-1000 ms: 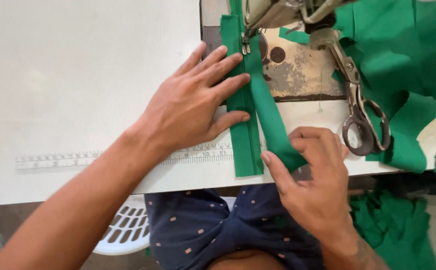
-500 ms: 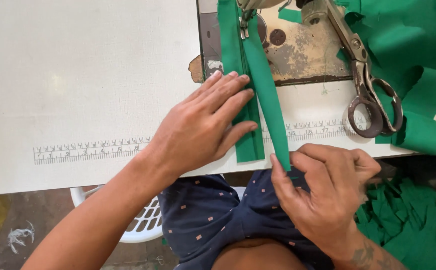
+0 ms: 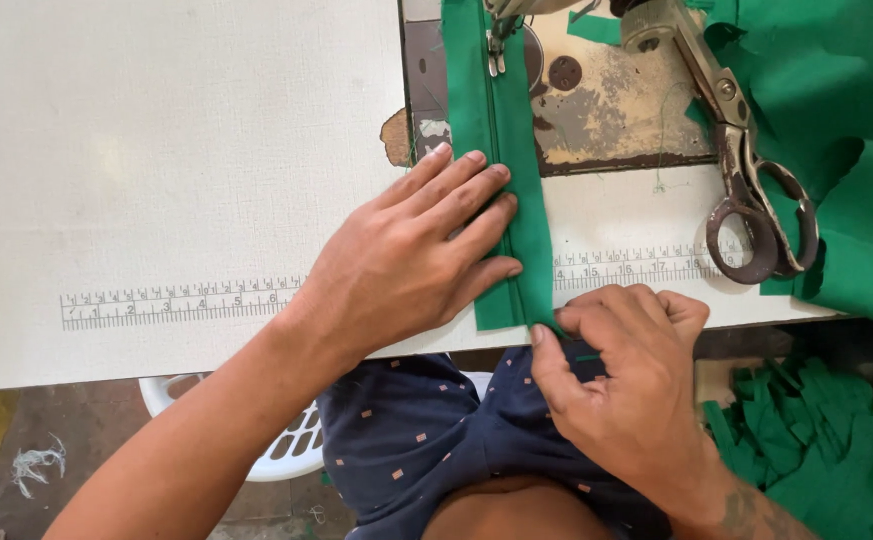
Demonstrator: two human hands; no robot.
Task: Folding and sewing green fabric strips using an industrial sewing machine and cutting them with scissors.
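Note:
A long green fabric strip point(image 3: 492, 120) with a zipper down its middle lies on the white sewing table point(image 3: 177, 150) and runs up under the presser foot point(image 3: 498, 48) of a sewing machine. My left hand point(image 3: 412, 260) lies flat on the strip's left half, fingers spread and pressing it to the table. My right hand point(image 3: 622, 375) pinches the strip's lower end at the table's front edge between thumb and fingers.
Rusty scissors point(image 3: 752, 185) rest on the table to the right, beside a heap of green cloth point(image 3: 827, 90). More green scraps point(image 3: 807, 445) lie on the floor at lower right. A printed ruler point(image 3: 177, 303) runs along the table front. A white plastic basket point(image 3: 277, 450) sits below.
The strip now lies straighter, running vertically under the foot. My left hand has flattened further onto it and my right hand has moved down to the table edge, pinching the strip's end.

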